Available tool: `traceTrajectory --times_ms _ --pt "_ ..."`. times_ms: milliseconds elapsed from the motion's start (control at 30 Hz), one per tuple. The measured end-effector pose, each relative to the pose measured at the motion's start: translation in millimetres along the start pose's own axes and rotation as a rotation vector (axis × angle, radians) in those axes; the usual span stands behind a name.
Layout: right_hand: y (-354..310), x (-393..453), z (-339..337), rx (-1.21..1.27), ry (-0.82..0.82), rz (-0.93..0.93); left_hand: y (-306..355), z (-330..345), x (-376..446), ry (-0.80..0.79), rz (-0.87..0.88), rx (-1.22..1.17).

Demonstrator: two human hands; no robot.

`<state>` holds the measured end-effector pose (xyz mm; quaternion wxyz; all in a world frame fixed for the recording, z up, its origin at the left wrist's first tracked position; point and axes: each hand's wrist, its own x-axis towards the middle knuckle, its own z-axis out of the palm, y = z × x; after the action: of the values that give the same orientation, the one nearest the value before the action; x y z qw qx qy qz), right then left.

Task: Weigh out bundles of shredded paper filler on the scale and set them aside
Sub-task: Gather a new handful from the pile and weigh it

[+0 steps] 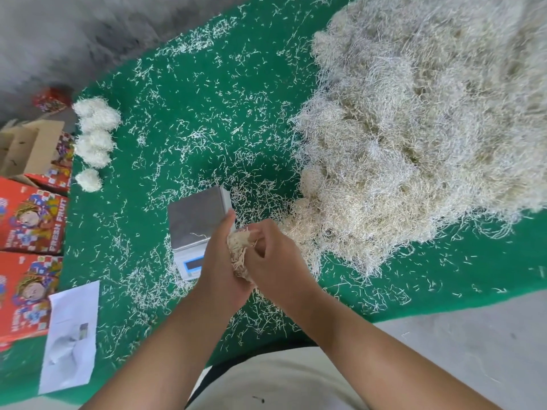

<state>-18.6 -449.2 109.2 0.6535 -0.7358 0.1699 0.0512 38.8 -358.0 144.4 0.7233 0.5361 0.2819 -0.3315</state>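
Your left hand [220, 263]: fingers curled round a bundle of paper shreds [240, 250], thumb up.
Your right hand [273, 255]: fingers bent, pinching the same bundle from the other side.
Bundle: held between both hands, just right of the scale [196, 221].
Scale: its plate bears only a few stray strands.
Big heap [414, 128]: to your right on the green table [192, 113].
Finished bundles [93, 137]: in a row at the table's left edge.
Boxes [28, 223]: red, beside the table on your left.

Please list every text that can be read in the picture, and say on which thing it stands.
"FRESH FRUIT": on the side of the red box.
Other print on the red boxes: too blurred to read.
Scale display: no digits readable.
Paper sheet: print too blurred to read.
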Motion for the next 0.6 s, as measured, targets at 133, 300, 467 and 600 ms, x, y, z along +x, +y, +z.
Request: traceTrajectory --times_ms 133,300,467,600 --pt "-1 9 -2 0.17 0.005 0.131 15 -5 -3 -0.015 0.058 0.06" --pt "2 12 15 0.727 -0.197 0.403 41 -13 -2 0.248 0.41 0.343" --pt "6 10 45 1.428 -0.303 0.682 75 -13 -3 0.266 0.679 0.512" --pt "-31 16 70 1.511 -0.324 0.591 50 -14 -22 0.199 0.808 0.804"
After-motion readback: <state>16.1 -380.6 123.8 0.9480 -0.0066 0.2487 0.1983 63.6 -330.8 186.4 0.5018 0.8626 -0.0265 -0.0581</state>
